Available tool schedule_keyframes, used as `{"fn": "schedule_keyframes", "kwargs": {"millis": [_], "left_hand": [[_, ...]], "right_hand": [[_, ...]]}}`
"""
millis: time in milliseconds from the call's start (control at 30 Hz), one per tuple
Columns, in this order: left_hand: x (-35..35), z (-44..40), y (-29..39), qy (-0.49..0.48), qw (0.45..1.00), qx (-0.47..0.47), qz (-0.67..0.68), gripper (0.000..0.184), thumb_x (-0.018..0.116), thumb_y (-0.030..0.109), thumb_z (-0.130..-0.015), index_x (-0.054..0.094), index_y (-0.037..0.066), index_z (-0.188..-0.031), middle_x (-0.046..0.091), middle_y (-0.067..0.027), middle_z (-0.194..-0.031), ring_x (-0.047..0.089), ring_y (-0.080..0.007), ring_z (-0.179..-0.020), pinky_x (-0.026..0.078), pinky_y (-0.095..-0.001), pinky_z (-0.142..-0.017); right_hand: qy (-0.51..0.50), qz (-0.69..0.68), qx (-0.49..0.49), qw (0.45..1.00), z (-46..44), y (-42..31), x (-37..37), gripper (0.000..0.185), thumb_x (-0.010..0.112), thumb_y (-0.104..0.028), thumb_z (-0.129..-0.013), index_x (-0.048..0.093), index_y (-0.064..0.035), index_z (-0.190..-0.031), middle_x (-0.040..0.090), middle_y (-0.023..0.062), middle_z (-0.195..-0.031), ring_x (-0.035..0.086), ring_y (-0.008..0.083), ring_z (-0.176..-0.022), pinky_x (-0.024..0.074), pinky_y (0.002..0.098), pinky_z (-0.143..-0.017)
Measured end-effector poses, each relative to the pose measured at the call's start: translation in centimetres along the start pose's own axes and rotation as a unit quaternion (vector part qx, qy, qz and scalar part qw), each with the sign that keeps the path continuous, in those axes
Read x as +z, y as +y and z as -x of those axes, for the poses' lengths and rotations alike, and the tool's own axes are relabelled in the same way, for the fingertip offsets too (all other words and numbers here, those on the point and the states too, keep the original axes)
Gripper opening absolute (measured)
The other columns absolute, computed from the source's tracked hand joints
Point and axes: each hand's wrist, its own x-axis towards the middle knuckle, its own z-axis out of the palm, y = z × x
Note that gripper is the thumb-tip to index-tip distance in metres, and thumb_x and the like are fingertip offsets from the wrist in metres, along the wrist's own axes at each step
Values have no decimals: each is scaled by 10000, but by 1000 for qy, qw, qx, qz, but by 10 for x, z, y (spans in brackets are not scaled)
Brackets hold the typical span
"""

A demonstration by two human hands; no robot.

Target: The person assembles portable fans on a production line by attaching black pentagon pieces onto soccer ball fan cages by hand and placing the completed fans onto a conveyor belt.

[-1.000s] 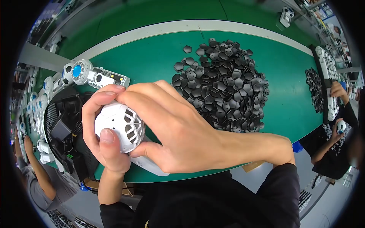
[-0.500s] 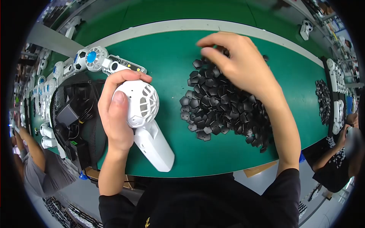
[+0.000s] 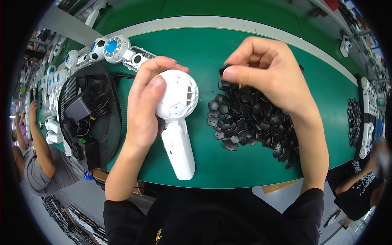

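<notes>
A white device (image 3: 179,151) has a round ball-like head with grille openings and a rectangular handle pointing down toward the table's front edge. My left hand (image 3: 146,104) is wrapped round the left side of that head. Over the pile of black pentagon pieces (image 3: 253,118), my right hand (image 3: 265,73) pinches one black piece (image 3: 224,68) between thumb and fingers. Part of the pile is hidden beneath my right hand and forearm.
A black mesh case (image 3: 110,130) with adapters and cables lies at the left. Behind it stand white devices, one with a blue disc (image 3: 111,46). Another black pile (image 3: 353,120) and a white device row (image 3: 368,102) are at the right. People sit on both sides.
My right hand left the white device, reached over the pile and now has a black piece. The device, in my left hand, has turned, with its grille facing right and its handle more upright.
</notes>
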Motion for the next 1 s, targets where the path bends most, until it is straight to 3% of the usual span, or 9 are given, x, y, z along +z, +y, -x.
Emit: {"fn": "schedule_keyframes", "kwargs": {"millis": [67,300,400,500,567,633,700,933,1000], "left_hand": [[3,0,-1,-1,1000,-4,5,345,399,272,-918,443,-8,-1115,546,-129,-1049,550,-138,-878,460,-263,-759],[2,2,-1,0,999,23,-44,402,302,333,-951,460,4,-1118,543,-85,-992,516,-115,-862,415,-252,-786],[1,4,1,-9,999,47,-20,363,487,291,-885,460,13,-1117,539,-72,-976,513,-111,-861,416,-242,-769],[1,4,8,-66,991,70,-97,585,742,43,-626,444,29,-1130,544,-42,-934,520,-102,-835,420,-225,-730],[-2,3,10,-87,985,83,-123,556,711,37,-651,438,25,-1136,545,-38,-913,519,-98,-814,415,-219,-720],[0,6,10,-88,986,82,-120,539,703,37,-657,443,19,-1129,544,-39,-911,517,-95,-802,411,-216,-708],[0,6,11,-73,984,100,-131,515,690,55,-670,448,9,-1122,544,-38,-910,515,-95,-798,410,-220,-699],[3,2,-1,-64,983,113,-129,483,681,145,-689,471,4,-1101,553,-66,-947,521,-102,-806,414,-220,-727],[7,3,-3,-59,997,39,-19,441,639,197,-729,478,4,-1092,558,-93,-983,536,-111,-827,430,-228,-745]], "right_hand": [[-35,-84,15,996,6,-9,14,96,659,-5,-762,632,13,-852,623,27,-771,571,58,-699,461,180,-632],[-17,2,-23,1000,17,-2,48,143,660,4,-754,595,10,-881,582,15,-771,542,52,-684,445,177,-618],[-25,52,-20,998,16,-2,47,155,669,-2,-746,562,-8,-859,569,8,-771,538,54,-683,442,179,-609],[-30,15,-26,999,14,1,44,115,649,-23,-769,559,-16,-840,571,8,-774,542,55,-687,438,181,-607],[-43,-35,18,998,6,-9,25,81,612,-64,-806,561,-18,-848,576,9,-774,547,57,-700,436,187,-619],[51,125,-88,987,-7,2,0,126,560,-107,-840,577,8,-888,590,19,-757,554,69,-709,433,201,-636],[129,347,-92,924,-13,11,-23,165,565,-118,-830,586,28,-904,600,47,-764,564,106,-715,442,234,-656],[114,424,-36,898,-25,55,-49,209,587,-135,-796,593,38,-913,600,101,-765,560,167,-729,450,290,-697],[138,515,-140,834,-30,65,-50,202,603,-117,-782,597,34,-914,599,101,-758,561,175,-715,452,293,-695]]}}
